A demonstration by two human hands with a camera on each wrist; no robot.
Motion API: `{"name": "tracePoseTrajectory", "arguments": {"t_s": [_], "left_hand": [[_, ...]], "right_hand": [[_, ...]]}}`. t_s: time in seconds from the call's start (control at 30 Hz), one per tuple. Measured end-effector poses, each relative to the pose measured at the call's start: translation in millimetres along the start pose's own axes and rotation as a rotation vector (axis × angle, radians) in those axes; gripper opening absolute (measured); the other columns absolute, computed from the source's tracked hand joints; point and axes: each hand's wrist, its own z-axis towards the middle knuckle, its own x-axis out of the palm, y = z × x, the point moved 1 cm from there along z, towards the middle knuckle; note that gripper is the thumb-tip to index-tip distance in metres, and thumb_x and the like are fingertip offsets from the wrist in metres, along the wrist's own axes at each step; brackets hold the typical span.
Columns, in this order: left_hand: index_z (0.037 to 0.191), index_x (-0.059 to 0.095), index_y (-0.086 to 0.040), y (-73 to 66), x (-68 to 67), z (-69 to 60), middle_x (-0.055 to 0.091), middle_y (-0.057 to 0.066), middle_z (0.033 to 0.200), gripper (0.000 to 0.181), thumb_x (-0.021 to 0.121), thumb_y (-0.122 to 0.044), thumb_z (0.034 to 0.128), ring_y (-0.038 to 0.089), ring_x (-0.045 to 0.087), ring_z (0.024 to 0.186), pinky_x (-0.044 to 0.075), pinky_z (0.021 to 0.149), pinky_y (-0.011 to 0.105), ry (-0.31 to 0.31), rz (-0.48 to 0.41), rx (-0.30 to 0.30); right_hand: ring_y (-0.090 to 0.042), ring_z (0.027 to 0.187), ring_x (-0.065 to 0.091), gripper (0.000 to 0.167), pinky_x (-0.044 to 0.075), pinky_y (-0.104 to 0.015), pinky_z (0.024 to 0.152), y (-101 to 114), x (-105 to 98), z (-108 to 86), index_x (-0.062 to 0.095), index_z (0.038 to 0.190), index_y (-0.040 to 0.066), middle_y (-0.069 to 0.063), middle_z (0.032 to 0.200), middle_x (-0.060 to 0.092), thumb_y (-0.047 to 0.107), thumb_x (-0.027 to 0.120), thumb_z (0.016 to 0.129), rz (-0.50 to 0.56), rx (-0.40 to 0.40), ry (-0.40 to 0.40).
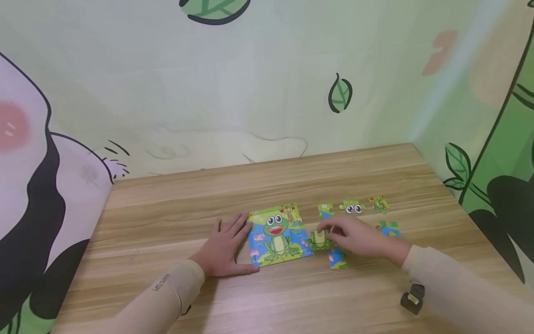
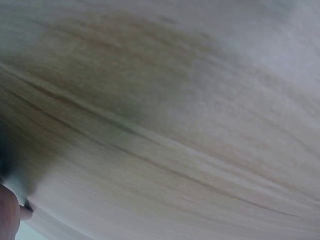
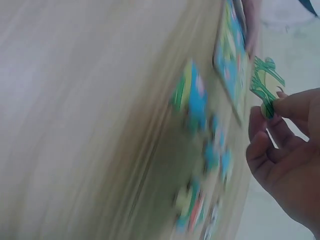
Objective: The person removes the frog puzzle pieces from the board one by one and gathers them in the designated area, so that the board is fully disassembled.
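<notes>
A square frog picture board [image 1: 281, 243] lies on the table. My left hand [image 1: 225, 246] rests along its left edge with fingers spread and straight; the left wrist view shows just a bit of a finger [image 2: 9, 215] at the lower left. Between thumb and fingers, my right hand [image 1: 359, 235] pinches a green frog-body puzzle piece [image 1: 319, 241], held just right of the board. In the right wrist view that piece [image 3: 265, 82] is raised off the table. Beneath my right hand sits a blue and green puzzle piece [image 1: 337, 259], partly hidden.
More loose puzzle pieces lie beyond and beside the right hand: a frog-eyes piece [image 1: 352, 208], a tree piece [image 1: 379, 203], a blue-green piece [image 1: 325, 209] and another blue one [image 1: 390, 229]. A cartoon-printed wall [image 1: 267, 93] borders the wooden table [image 1: 175, 204] at the back.
</notes>
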Motion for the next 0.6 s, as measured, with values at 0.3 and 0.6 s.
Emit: {"name": "tracePoseTrajectory", "arguments": {"t_s": [0.3, 0.6], "left_hand": [[0.163, 0.036, -0.007, -0.5, -1.7, -0.2, 0.023, 0.017, 0.174, 0.113, 0.059, -0.084, 0.0834, 0.038, 0.026, 0.160, 0.024, 0.115, 0.080, -0.005, -0.002, 0.003], [0.164, 0.034, -0.009, -0.9, -1.7, -0.6, 0.021, 0.015, 0.175, 0.113, 0.057, -0.085, 0.0836, 0.036, 0.023, 0.162, 0.023, 0.117, 0.079, 0.002, 0.010, -0.001]], "right_hand": [[-0.001, 0.082, 0.054, 0.024, 0.050, -0.022, 0.072, -38, -32, -45.6, 0.072, 0.122, 0.001, -0.011, 0.117, 0.075, 0.002, 0.060, 0.101, -0.019, 0.057, 0.059], [-0.001, 0.101, 0.062, 0.022, 0.054, -0.023, 0.084, -61, -30, -69.3, 0.072, 0.120, 0.002, -0.011, 0.120, 0.075, 0.004, 0.058, 0.103, -0.010, 0.065, 0.143]]}}
